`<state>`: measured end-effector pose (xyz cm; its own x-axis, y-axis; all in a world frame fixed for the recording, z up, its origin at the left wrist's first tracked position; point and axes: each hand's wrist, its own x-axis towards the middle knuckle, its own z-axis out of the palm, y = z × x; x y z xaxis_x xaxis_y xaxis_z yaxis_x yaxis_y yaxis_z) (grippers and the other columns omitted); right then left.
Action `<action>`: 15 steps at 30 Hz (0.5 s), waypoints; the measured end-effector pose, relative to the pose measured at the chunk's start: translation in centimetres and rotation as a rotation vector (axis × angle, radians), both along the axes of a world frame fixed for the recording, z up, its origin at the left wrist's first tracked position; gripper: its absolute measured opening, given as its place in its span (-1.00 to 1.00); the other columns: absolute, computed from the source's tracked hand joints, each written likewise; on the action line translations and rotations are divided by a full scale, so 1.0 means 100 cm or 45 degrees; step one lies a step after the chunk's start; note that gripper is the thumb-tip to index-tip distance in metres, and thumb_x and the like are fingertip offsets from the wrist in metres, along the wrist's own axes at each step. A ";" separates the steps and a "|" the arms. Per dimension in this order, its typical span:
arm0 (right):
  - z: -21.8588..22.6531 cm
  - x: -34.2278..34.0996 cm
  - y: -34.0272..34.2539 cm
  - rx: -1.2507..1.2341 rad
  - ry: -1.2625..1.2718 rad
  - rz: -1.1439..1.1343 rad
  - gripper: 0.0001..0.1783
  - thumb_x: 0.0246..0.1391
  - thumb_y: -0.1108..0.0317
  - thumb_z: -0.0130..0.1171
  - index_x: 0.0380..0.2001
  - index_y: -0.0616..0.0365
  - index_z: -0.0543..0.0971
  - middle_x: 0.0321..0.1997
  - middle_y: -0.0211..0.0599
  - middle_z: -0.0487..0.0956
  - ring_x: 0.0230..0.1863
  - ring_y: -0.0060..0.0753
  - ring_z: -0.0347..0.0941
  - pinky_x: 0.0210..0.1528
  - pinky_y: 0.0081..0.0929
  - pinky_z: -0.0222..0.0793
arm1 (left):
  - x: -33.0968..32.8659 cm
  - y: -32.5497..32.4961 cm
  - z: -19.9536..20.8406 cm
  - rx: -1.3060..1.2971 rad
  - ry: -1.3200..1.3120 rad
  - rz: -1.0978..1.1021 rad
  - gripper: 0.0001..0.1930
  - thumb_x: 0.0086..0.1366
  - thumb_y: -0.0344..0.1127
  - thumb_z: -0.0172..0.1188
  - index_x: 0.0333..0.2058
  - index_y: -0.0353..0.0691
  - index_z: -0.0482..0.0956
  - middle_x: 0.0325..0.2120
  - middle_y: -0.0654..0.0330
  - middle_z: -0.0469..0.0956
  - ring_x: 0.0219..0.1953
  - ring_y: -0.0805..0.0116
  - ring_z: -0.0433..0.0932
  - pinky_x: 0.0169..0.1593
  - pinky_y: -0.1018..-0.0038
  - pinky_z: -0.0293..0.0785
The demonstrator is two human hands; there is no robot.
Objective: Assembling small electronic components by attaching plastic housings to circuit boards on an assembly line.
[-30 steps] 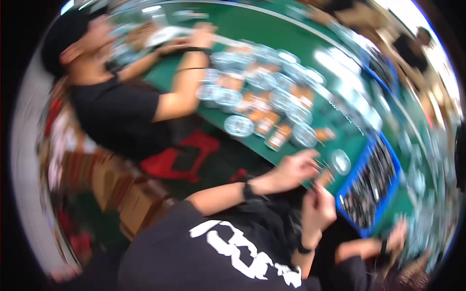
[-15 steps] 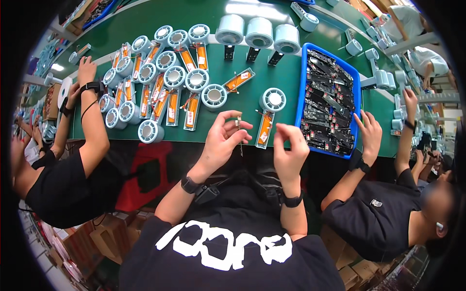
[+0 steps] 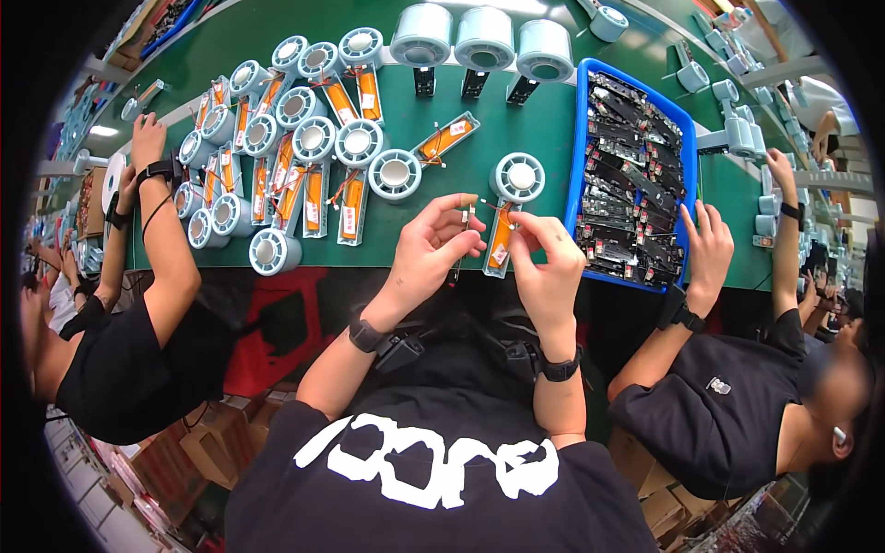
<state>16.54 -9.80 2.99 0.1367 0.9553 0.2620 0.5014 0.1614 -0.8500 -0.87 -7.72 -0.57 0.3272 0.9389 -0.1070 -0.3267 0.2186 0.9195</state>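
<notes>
Left hand [image 3: 428, 243] holds a small wired part [image 3: 467, 215] over the near edge of the green worktop [image 3: 553, 129]; right hand [image 3: 550, 264], slightly apart from it, has thumb and forefinger almost together, its grip on anything impossible to tell. Just beyond lies a pale-blue fan unit [image 3: 518, 177], orange battery [image 3: 499, 247] showing, left of a blue bin [image 3: 582, 138] of black boards [image 3: 636, 175].

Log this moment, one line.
left hand: holds small wired part | right hand: near orange pack, hold unclear | blue bin: on right
</notes>
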 end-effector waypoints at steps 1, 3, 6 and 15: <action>-0.001 0.000 0.003 0.007 -0.003 0.016 -0.74 -0.05 0.59 0.37 -0.21 0.22 0.69 -0.36 -0.24 0.64 -0.43 -0.45 0.56 -0.35 -0.55 0.46 | 0.000 0.001 -0.001 0.006 0.001 -0.008 -0.55 0.38 -0.53 0.13 0.23 -0.38 0.34 -0.15 0.04 0.59 -0.20 0.36 0.64 -0.11 0.46 0.62; -0.007 0.000 0.007 0.081 -0.034 0.054 -0.74 -0.05 0.59 0.37 -0.22 0.21 0.70 -0.36 -0.24 0.64 -0.41 -0.43 0.57 -0.34 -0.54 0.47 | 0.002 0.002 -0.003 0.009 -0.009 -0.021 -0.55 0.39 -0.52 0.11 0.23 -0.38 0.34 -0.15 0.04 0.59 -0.21 0.36 0.64 -0.15 0.46 0.62; -0.014 0.000 0.015 0.235 -0.095 0.135 -0.76 -0.05 0.59 0.37 -0.24 0.18 0.72 -0.35 -0.25 0.64 -0.38 -0.38 0.58 -0.32 -0.53 0.49 | 0.003 0.003 -0.006 0.020 -0.032 -0.043 -0.55 0.41 -0.51 0.09 0.25 -0.38 0.35 -0.16 0.03 0.59 -0.24 0.35 0.64 -0.22 0.48 0.64; -0.024 0.005 0.030 0.346 -0.154 0.265 -0.79 -0.07 0.58 0.38 -0.29 0.16 0.72 -0.33 -0.27 0.65 -0.36 -0.33 0.61 -0.32 -0.48 0.54 | -0.004 0.003 -0.008 -0.026 -0.103 -0.061 -0.57 0.40 -0.53 0.08 0.23 -0.39 0.36 -0.18 0.02 0.58 -0.39 0.36 0.63 -0.47 0.53 0.62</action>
